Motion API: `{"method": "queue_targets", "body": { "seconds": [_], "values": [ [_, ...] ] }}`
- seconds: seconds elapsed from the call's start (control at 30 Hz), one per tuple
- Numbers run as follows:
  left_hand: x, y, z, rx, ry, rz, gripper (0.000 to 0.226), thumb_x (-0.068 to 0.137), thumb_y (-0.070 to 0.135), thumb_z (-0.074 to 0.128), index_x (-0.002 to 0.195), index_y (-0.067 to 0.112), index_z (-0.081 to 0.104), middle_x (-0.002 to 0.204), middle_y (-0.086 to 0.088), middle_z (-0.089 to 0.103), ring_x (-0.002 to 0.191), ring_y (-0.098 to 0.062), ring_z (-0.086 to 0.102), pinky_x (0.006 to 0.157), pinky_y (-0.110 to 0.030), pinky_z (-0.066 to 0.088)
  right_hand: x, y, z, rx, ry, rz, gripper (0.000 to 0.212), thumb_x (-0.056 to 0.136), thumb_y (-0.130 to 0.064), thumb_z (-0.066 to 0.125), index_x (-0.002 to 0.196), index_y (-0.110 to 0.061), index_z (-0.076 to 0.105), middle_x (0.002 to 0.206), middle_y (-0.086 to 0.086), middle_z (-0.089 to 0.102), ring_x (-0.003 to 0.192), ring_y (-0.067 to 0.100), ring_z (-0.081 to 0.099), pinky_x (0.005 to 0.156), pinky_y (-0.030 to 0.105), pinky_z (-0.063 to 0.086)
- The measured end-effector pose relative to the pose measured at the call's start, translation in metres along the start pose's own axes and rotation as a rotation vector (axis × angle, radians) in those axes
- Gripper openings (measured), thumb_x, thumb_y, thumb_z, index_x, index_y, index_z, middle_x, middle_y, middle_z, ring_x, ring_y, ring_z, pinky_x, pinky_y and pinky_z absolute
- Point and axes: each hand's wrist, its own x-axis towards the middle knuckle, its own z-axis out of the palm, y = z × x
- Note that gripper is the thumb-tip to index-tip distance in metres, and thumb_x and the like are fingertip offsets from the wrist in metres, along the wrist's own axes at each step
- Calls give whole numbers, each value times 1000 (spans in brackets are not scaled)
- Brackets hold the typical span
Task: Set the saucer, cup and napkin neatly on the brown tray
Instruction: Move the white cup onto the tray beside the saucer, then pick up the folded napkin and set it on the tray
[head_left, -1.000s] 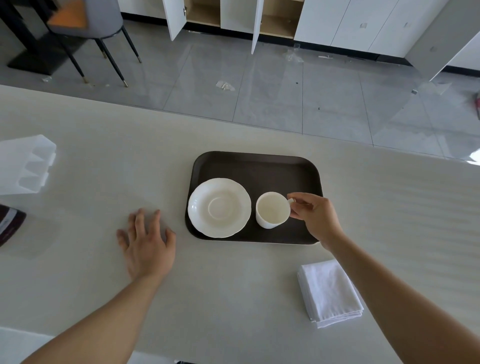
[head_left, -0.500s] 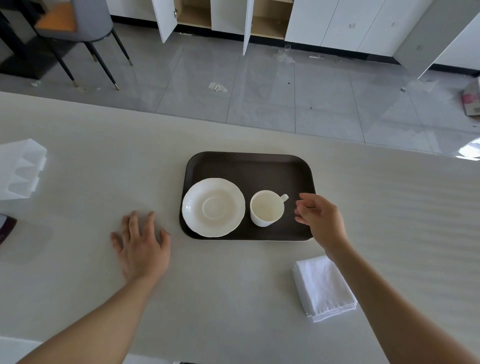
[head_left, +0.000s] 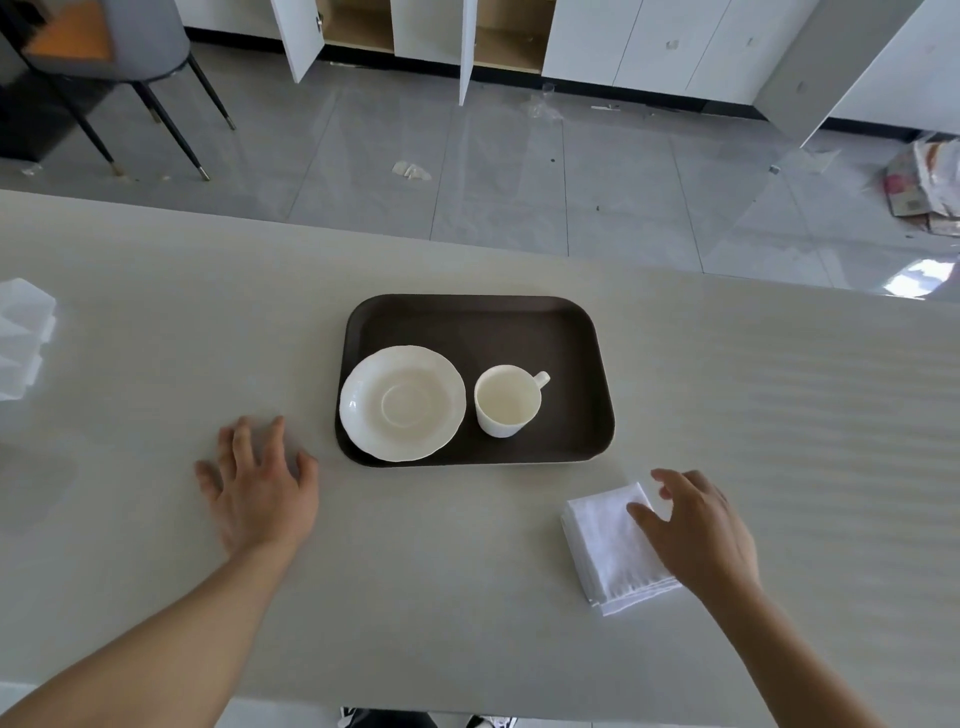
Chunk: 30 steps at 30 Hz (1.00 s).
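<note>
The brown tray (head_left: 493, 322) lies in the middle of the pale counter. A white saucer (head_left: 402, 403) rests on its left half, its rim overhanging the tray's front left edge a little. A white cup (head_left: 506, 400) stands upright to the right of the saucer, handle pointing back right. A folded white napkin (head_left: 608, 551) lies on the counter in front of the tray's right corner. My right hand (head_left: 696, 530) hovers over the napkin's right side with fingers spread, holding nothing. My left hand (head_left: 260, 486) rests flat on the counter left of the tray.
A white plastic object (head_left: 23, 332) sits at the counter's far left edge. The counter's far edge runs behind the tray, with grey floor, a chair (head_left: 104, 47) and open white cabinets (head_left: 467, 31) beyond. Bare counter extends to the right of the tray.
My right hand has let go of the cup's handle and drawn back toward me, down to the napkin. The cup stays standing on the tray. My left hand has stayed put.
</note>
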Motion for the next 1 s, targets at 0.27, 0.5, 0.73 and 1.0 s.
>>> {"method": "queue_targets", "body": {
  "seconds": [0.27, 0.5, 0.73, 1.0],
  "values": [
    [-2, 4, -5, -32, 3, -5, 64, 83, 42, 36, 141, 17, 47, 154, -19, 34, 148, -35, 21, 117, -60, 10, -8, 3, 12, -39, -124, 124, 53, 86, -53, 65, 128, -22, 56, 117, -1, 63, 105, 22, 62, 82, 39, 56],
    [-2, 3, -5, -33, -11, -9, 63, 84, 41, 36, 141, 17, 47, 155, -18, 33, 148, -35, 20, 118, -59, 10, -4, -5, 11, 33, -140, 172, 37, 81, -42, 74, 111, -23, 63, 102, -2, 68, 83, 19, 59, 67, 30, 42],
    [-1, 4, -5, -31, -15, -7, 62, 84, 40, 38, 140, 16, 48, 154, -19, 34, 147, -36, 22, 117, -59, 11, -8, -10, 5, 270, -87, 103, 14, 88, -23, 68, 88, -24, 54, 83, -10, 64, 73, 13, 60, 56, 28, 43],
    [-2, 4, -7, -32, -7, -4, 62, 84, 40, 38, 140, 15, 48, 154, -19, 35, 147, -35, 22, 117, -59, 11, 21, -29, -42, 494, 46, 29, 14, 89, -19, 71, 94, -21, 58, 84, -2, 72, 71, 18, 65, 56, 31, 47]
  ]
}}
